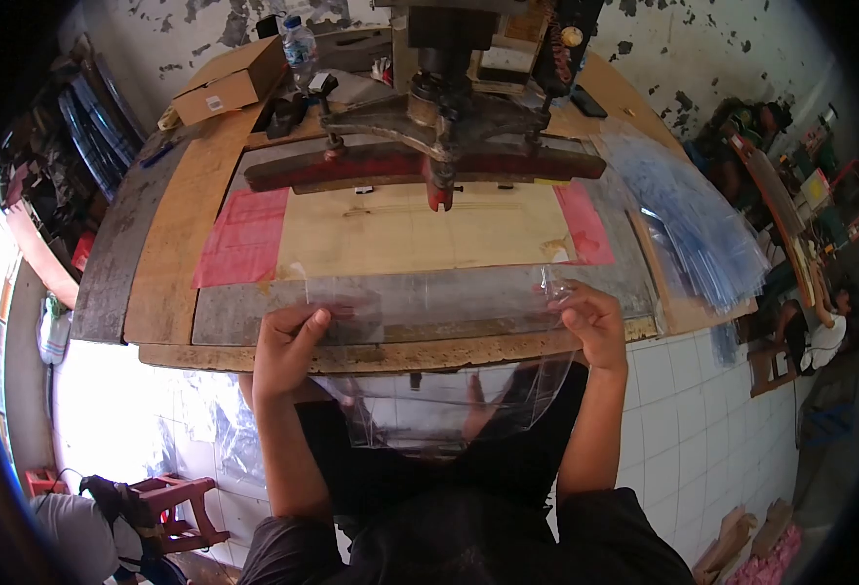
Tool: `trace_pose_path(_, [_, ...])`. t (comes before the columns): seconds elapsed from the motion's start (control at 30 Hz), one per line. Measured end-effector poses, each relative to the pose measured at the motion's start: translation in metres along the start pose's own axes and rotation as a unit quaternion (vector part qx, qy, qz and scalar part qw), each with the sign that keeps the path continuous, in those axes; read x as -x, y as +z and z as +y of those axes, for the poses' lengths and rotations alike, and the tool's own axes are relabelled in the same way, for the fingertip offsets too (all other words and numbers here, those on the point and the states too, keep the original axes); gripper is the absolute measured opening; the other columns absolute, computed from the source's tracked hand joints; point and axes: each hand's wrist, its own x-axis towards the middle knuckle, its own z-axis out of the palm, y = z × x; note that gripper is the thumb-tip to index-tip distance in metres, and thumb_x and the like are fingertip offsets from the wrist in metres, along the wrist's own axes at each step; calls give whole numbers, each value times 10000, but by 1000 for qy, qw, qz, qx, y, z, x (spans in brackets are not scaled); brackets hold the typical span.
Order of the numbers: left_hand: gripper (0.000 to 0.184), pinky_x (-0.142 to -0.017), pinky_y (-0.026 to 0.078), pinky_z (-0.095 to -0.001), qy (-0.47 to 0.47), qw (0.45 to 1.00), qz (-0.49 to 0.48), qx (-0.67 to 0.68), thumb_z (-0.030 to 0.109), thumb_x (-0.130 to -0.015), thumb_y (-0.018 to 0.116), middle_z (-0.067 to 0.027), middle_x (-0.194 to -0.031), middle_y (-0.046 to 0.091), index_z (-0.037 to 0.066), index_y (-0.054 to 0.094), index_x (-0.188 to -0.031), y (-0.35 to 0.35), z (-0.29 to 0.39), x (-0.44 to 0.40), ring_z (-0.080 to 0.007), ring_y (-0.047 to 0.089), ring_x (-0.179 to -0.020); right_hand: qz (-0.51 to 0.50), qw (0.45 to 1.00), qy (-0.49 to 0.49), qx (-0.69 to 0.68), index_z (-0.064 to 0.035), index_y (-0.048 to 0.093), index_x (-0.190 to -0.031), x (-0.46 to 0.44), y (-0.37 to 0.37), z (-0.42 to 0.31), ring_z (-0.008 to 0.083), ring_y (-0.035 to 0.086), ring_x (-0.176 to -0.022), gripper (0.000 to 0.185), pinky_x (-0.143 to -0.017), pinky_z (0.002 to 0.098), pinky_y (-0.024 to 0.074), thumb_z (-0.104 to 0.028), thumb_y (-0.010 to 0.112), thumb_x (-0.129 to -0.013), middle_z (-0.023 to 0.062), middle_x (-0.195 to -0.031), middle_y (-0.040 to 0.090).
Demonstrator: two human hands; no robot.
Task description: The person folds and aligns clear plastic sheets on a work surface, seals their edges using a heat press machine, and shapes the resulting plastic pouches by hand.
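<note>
A clear plastic sheet is stretched between my two hands at the front edge of the worktable, its lower part hanging over my lap. My left hand pinches its left side, thumb on top. On the right side, my right hand grips the sheet between thumb and fingers. Just beyond lies a pale yellow sheet with pink strips at both ends, flat on the metal plate. Above that sheet hangs the red bar of a press, raised off it.
A stack of clear plastic sheets lies at the table's right. At the back left are a cardboard box and a water bottle. One person is at the far right, another at the lower left beside a red stool.
</note>
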Motion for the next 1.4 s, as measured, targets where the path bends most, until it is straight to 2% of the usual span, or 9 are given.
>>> trace_pose_path(0.13, [291, -896, 561, -315, -31, 999, 22, 24, 185, -1073, 669, -128, -1049, 827, -71, 805, -1108, 0, -2, -1, -139, 729, -936, 12, 1000, 24, 11, 43, 698, -1289, 4, -1, 0, 255, 707, -1170, 307, -1007, 431, 597, -48, 752, -1001, 189, -1270, 743])
trace_pose_path(0.2, [302, -878, 564, -313, -30, 999, 32, 25, 187, -1082, 656, -129, -1043, 826, -77, 799, -1109, 1, -1, -2, -138, 729, -918, 44, 991, 65, -110, 48, 696, -1268, 2, 4, 1, 235, 698, -1174, 304, -1029, 412, 593, 14, 754, -972, 172, -1235, 746])
trace_pose_path(0.3, [321, -858, 566, -308, -38, 997, 46, 41, 196, -1102, 630, -138, -1067, 821, -84, 784, -1127, -2, -6, -2, -139, 730, -905, 93, 988, 89, -84, 52, 692, -1253, -6, 18, -16, 220, 705, -1145, 302, -1017, 391, 597, 22, 768, -963, 146, -1210, 745])
trace_pose_path(0.53, [347, -846, 575, -308, -19, 994, 60, 92, 224, -1135, 588, -183, -1235, 780, -84, 741, -1186, -1, -13, -3, -167, 745, -930, 62, 995, 56, -52, 49, 685, -1272, 2, 5, 0, 208, 729, -1057, 306, -940, 362, 598, -36, 776, -992, 130, -1184, 749])
trace_pose_path(0.7, [356, -830, 574, -299, -27, 990, 73, 115, 234, -1144, 576, -186, -1230, 781, -79, 742, -1177, -1, -14, -3, -165, 747, -927, 64, 994, 76, -44, 50, 723, -1244, -1, 10, -6, 208, 739, -995, 231, -916, 347, 590, -31, 731, -1028, 137, -1129, 769])
trace_pose_path(0.93, [354, -798, 570, -293, -17, 988, 88, 127, 238, -1149, 569, -181, -1195, 794, -68, 747, -1167, -2, -22, -4, -156, 746, -908, 89, 993, 54, -58, 51, 722, -1290, 0, 13, -3, 224, 763, -944, 282, -852, 336, 608, -16, 739, -1016, 161, -1110, 788])
trace_pose_path(1.07, [351, -786, 570, -293, -20, 990, 88, 107, 237, -1149, 568, -181, -1190, 794, -64, 748, -1165, -2, -18, -4, -158, 747, -905, 102, 991, 78, -30, 55, 723, -1244, -1, 9, -7, 218, 770, -943, 262, -847, 333, 626, 8, 763, -989, 141, -1091, 785])
trace_pose_path(1.13, [337, -782, 553, -286, -27, 981, 112, 153, 238, -1150, 562, -136, -1116, 791, -53, 733, -1164, -3, -18, -3, -145, 727, -904, 97, 992, 82, -14, 55, 725, -1218, -1, 8, -7, 210, 769, -943, 246, -856, 332, 631, 13, 773, -980, 133, -1081, 784])
trace_pose_path(1.4, [328, -763, 567, -287, -14, 990, 95, 101, 222, -1144, 571, -177, -1194, 795, -49, 755, -1149, -3, -16, -4, -163, 750, -917, 151, 985, 81, -33, 37, 739, -1139, 1, 7, -1, 167, 752, -934, 172, -869, 316, 630, 23, 770, -971, 93, -1008, 777])
